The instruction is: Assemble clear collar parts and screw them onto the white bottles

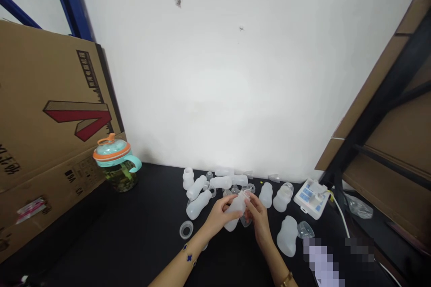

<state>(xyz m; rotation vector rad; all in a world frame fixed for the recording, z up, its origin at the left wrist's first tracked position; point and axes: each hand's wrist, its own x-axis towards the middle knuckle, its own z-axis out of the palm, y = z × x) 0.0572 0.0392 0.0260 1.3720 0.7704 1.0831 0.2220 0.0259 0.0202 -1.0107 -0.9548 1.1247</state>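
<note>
My left hand (pixel 224 213) is closed around a frosted white baby bottle (pixel 231 223), which tilts with its neck up and to the right. At that neck, the fingers of my right hand (pixel 258 214) are bent and pressed together; they partly hide the bottle's top. A clear piece, perhaps a cap, shows just below my right fingers. Several more frosted bottles lie beyond my hands, among them one bottle (pixel 198 204) to the left. A white collar ring (pixel 186 230) lies left of my left forearm. Right of my right hand are another bottle (pixel 287 236) and a clear cap (pixel 305 229).
A teal and orange lidded jug (pixel 116 163) stands at the left by a large cardboard box (pixel 50 112). At the right, a white case with blue parts (pixel 312 198) has a white cable beside it. A white wall (pixel 215 89) rises behind the black table (pixel 144 228).
</note>
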